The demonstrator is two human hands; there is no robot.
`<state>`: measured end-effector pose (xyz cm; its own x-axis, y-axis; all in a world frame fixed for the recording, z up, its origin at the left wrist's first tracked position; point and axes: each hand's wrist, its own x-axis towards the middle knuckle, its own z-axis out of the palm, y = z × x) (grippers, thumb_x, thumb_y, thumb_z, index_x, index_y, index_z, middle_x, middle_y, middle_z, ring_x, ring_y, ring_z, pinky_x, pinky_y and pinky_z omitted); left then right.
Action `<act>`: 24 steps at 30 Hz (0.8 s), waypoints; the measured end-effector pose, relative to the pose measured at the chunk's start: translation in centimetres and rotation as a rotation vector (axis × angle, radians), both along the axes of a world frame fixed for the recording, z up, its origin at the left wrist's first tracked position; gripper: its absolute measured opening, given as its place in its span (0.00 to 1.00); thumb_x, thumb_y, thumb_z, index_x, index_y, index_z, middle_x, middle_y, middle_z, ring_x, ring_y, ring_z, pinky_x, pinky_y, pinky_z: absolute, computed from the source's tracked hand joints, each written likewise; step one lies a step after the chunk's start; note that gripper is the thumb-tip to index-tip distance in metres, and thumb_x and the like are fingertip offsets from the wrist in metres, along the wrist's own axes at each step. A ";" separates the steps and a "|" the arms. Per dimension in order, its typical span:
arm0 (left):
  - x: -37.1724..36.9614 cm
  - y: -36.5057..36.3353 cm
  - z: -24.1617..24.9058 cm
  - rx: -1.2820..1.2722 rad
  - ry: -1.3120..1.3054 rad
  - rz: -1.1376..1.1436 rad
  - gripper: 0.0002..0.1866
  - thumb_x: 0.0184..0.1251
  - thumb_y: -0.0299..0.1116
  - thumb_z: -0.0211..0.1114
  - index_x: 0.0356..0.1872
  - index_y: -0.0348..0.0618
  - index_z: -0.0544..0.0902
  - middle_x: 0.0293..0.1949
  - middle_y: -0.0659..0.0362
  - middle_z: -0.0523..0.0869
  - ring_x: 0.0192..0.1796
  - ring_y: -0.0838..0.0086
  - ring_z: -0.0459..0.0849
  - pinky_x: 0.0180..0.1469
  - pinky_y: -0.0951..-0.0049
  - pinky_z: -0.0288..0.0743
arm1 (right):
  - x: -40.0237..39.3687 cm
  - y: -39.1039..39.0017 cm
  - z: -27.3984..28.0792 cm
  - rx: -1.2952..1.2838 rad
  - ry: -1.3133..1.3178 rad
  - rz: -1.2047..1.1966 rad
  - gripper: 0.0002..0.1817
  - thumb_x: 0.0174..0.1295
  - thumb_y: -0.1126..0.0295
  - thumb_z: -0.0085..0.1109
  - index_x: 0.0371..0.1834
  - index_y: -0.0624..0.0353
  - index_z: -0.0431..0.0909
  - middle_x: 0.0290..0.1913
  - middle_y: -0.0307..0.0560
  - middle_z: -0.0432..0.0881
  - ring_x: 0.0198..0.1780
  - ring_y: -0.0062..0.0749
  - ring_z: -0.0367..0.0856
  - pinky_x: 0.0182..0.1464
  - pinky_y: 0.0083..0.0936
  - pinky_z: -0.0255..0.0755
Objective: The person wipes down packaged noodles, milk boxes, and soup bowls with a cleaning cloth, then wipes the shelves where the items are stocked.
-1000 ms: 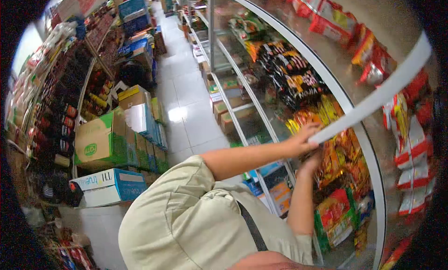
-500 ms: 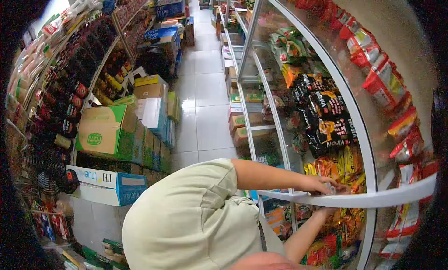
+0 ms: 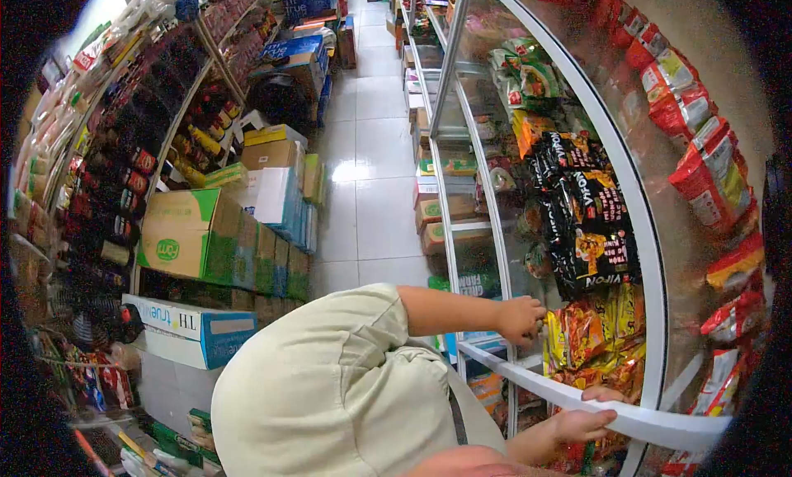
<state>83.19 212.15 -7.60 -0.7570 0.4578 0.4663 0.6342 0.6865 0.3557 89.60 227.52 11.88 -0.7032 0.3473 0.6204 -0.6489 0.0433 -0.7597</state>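
My left hand point(image 3: 521, 319) is at the left edge of the yellow and orange packets point(image 3: 587, 333), its fingers bent and slightly apart, with nothing visible in them. Lower down, my right hand point(image 3: 584, 422) grips the white shelf rail point(image 3: 536, 380), with digits on both sides of it. Black packets point(image 3: 592, 221) lie on the shelf above the yellow ones. A cream shirt point(image 3: 330, 378) fills the lower middle of the view and hides part of my right arm.
Red packets point(image 3: 711, 176) hang beyond the curved white frame at right. Glass-sided shelves border the tiled aisle point(image 3: 355, 205). Cardboard boxes point(image 3: 177, 234) and a blue-and-white carton point(image 3: 194, 328) stand at left, beside shelves of bottles.
My hands, close together at the yellow packets before, have separated. My left hand moved left, and my right hand moved down onto the rail. The view has shifted slightly.
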 end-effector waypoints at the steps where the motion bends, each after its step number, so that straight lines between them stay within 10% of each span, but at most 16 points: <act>1: 0.0 0.2 0.2 0.023 -0.010 0.007 0.12 0.37 0.44 0.63 0.19 0.48 0.80 0.34 0.55 0.73 0.38 0.60 0.72 0.37 0.62 0.68 | 0.2 0.1 0.0 0.029 0.012 0.021 0.19 0.61 0.56 0.41 0.40 0.64 0.58 0.23 0.43 0.60 0.17 0.27 0.60 0.19 0.22 0.57; 9: -0.9 -4.8 -0.8 0.343 -0.239 0.362 0.11 0.45 0.40 0.58 0.18 0.42 0.76 0.31 0.48 0.73 0.38 0.54 0.74 0.39 0.56 0.68 | 0.2 0.6 -0.4 0.028 -0.021 0.041 0.26 0.58 0.47 0.47 0.40 0.60 0.57 0.23 0.41 0.60 0.18 0.25 0.60 0.20 0.22 0.56; 24: -16.6 -28.8 -0.8 -0.162 0.036 0.892 0.14 0.50 0.39 0.57 0.41 0.61 0.79 0.37 0.53 0.73 0.43 0.58 0.72 0.41 0.62 0.68 | -1.0 0.8 -1.6 0.063 0.032 0.082 0.21 0.61 0.49 0.41 0.35 0.59 0.64 0.22 0.42 0.64 0.16 0.25 0.61 0.20 0.22 0.57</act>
